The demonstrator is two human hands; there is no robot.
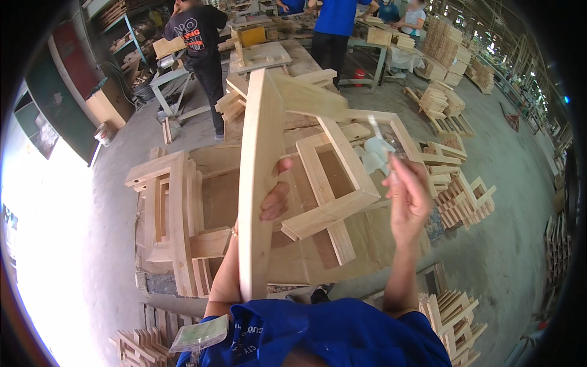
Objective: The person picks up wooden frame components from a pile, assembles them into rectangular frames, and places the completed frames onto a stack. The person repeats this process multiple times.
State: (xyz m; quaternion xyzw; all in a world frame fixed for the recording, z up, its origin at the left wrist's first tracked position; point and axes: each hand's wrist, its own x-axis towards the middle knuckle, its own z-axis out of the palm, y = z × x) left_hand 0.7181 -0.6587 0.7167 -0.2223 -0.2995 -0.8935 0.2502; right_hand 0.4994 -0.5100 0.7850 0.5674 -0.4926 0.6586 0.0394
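Observation:
My left hand (276, 199) is closed round a pale wooden frame piece (255, 165), which stands upright before me. At its top, a second wooden bar (315, 98) runs off to the right, blurred. My right hand (408, 189) is raised to the right, its fingers pinched on a thin stick with a white tip (375, 128), smeared by motion. Behind that stick lies a white, rounded patch or dish (374, 154); which one I cannot tell. Between my hands, a joined wooden frame (333, 208) lies across other pieces on the covered worktable (293, 260).
More wooden frames (177, 214) are stacked at the table's left. Piles of frame parts (458, 196) stand to the right and on the floor (449, 324) at lower right. Beyond the table, a person in black (195, 37) and a person in blue (335, 24) stand near other benches.

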